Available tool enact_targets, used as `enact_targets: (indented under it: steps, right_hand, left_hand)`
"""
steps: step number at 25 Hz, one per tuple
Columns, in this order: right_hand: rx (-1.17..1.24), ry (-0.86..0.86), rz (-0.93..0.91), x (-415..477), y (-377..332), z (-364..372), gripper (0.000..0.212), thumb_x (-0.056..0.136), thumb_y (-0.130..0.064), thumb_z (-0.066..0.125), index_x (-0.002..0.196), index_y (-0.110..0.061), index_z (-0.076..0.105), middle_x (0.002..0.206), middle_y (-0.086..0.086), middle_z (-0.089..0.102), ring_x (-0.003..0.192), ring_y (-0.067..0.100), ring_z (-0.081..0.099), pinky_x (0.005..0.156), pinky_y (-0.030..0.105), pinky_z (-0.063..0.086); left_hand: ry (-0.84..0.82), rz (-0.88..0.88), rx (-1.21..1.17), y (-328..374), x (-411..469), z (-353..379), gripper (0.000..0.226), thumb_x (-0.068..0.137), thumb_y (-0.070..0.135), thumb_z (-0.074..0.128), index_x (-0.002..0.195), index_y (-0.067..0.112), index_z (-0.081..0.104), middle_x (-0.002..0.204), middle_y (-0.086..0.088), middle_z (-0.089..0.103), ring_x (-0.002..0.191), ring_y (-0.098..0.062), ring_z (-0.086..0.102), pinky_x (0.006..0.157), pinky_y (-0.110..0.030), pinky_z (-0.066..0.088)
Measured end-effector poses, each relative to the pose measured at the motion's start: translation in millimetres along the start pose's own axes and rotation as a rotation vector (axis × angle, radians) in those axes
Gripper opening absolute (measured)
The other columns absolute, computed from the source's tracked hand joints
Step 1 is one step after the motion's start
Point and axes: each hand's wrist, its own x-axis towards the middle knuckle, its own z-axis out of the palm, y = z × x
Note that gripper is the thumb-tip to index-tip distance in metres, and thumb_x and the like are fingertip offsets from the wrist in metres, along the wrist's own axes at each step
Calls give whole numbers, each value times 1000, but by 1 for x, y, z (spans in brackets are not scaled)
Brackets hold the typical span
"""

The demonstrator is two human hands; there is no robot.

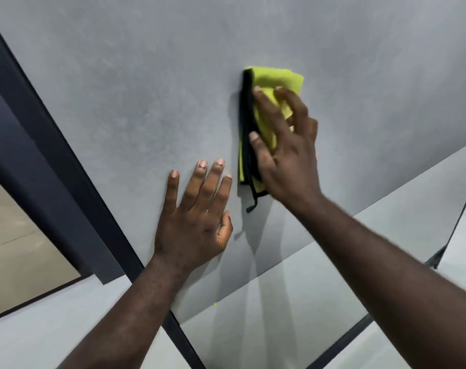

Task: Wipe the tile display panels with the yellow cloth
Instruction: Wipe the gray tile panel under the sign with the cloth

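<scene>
As R hand (287, 155) presses, cloth (275, 79) under fingers (267, 106).

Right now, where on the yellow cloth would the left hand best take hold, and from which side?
Probably pinch the cloth along its black-trimmed folded edge, coming from the left: that edge is thick, stacked and uncovered, while the right hand presses the yellow face flat on the panel.

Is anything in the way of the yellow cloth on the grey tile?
Only the left hand, flat on the grey panel just below-left of the yellow cloth, which the right hand presses. Elsewhere nothing visible blocks it.
</scene>
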Motion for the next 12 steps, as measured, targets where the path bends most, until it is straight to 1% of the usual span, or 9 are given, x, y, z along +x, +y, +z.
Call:
enact_targets:
  steps: [1,3,4,5,7,8,9,11,12]
  right_hand:
    - [21,62,142,8,15,-2,63,101,-32,60,160,-43,41,166,-7,30,144,23,38,112,28,30]
    - [73,130,509,-4,37,-6,65,101,-27,58,162,-42,38,167,-5,30,149,26,35,102,23,23]
    - [56,121,545,-17,36,-6,66,101,-26,59,162,-41,38,167,-5,31,148,29,36,99,24,23]
    - [23,90,441,-26,28,-4,65,101,-27,60,161,-41,41,167,-5,32,145,31,39,102,26,26]
    - [12,7,87,-18,18,-5,60,101,-30,64,158,-40,47,165,-8,35,136,27,44,108,30,36]
    - [13,13,8,-3,24,-7,59,102,-32,65,158,-39,48,164,-8,35,134,24,44,109,30,38]
    - [11,55,51,9,40,-7,59,102,-33,64,158,-38,47,164,-7,36,137,21,43,112,32,38]
    - [57,189,379,10,86,-8,61,101,-32,62,160,-32,45,162,2,38,146,17,36,119,44,32]
    - [73,231,536,-6,104,-6,62,101,-31,60,161,-29,44,161,5,39,149,16,32,121,49,30]
  left_hand:
    - [-5,-3,-11,-1,2,-2,70,95,33,61,161,12,50,176,-12,32,163,-34,28,132,-66,12]
    - [-15,-9,-9,-2,6,-7,70,95,32,61,162,12,50,176,-13,30,164,-34,28,133,-63,9]
    - [-12,-8,-3,-2,12,-9,70,95,32,61,161,12,50,176,-13,30,164,-34,28,133,-63,9]
    - [-9,-1,7,-2,19,-9,70,95,32,60,161,11,50,176,-14,30,164,-34,28,133,-63,9]
    - [-2,15,18,1,37,-7,69,95,33,59,159,10,51,176,-14,30,163,-35,29,133,-64,11]
    - [4,21,14,3,47,-6,68,95,33,59,158,9,52,176,-14,31,163,-36,30,133,-64,13]
    - [11,22,7,7,57,-3,68,95,33,58,158,9,51,176,-14,31,163,-36,30,133,-64,14]
    - [17,11,11,20,70,4,69,96,33,58,159,7,50,176,-14,31,163,-35,30,133,-63,14]
    - [15,12,14,28,74,9,70,96,33,58,160,7,49,176,-14,31,163,-35,29,133,-63,15]
